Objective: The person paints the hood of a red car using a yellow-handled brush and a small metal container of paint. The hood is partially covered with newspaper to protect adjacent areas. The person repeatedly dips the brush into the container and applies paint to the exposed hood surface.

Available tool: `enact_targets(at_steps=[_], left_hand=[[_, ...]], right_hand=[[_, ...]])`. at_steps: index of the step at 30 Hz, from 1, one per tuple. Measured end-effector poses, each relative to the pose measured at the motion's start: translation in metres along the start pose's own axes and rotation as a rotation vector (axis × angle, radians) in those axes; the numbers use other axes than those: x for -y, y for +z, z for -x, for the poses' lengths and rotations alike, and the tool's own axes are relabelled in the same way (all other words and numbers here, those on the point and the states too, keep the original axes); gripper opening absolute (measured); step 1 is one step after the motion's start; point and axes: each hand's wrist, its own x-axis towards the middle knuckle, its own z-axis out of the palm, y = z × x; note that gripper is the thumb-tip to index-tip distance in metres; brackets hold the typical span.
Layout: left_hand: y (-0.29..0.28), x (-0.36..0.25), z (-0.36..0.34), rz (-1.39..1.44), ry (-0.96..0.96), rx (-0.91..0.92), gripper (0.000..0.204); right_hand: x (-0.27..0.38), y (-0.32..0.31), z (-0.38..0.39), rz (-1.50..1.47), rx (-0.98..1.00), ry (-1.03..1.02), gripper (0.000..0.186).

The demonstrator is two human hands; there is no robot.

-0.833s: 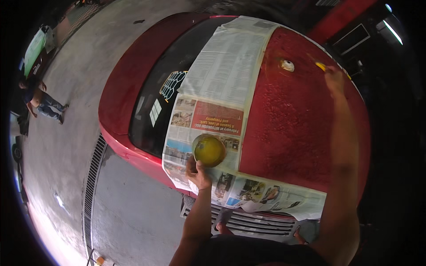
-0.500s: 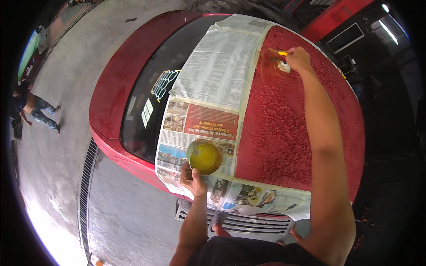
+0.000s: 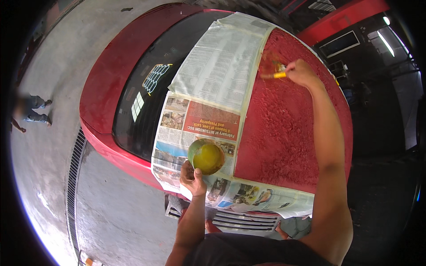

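Note:
My left hand grips a round container of yellow liquid, held above the newspaper taped over part of a red car. My right hand is closed on a yellow-handled brush, whose bristles are at the upper-left part of the rough, blistered red panel, close to the taped border. A small pale patch with brownish smears around it lies just behind the brush, partly covered by it.
The dark car window and red bodywork are at left. A person stands on the concrete floor beyond a drain grate. A slatted platform is below me. A red beam and dark wall are at upper right.
My right hand has swept the brush leftward from the panel's far right edge to near the taped border, then slightly down. My left hand still holds the container.

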Motion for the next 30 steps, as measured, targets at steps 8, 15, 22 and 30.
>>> enact_targets(at_steps=[8,15,22,30], left_hand=[[-0.001,0.001,-0.001,0.01,-0.004,0.013,0.072],[-0.003,0.003,-0.001,-0.022,0.01,0.009,0.073],[-0.002,0.001,-0.001,-0.025,-0.003,0.008,0.074],[-0.001,0.002,0.0,-0.028,0.024,-0.013,0.075]], right_hand=[[0.013,0.046,-0.069,0.058,-0.178,0.157,0.027],[0.018,0.027,-0.065,0.122,-0.148,0.023,0.019],[0.027,-0.011,-0.056,0.206,-0.01,-0.021,0.021],[0.022,0.024,-0.015,0.111,0.046,-0.048,0.018]])
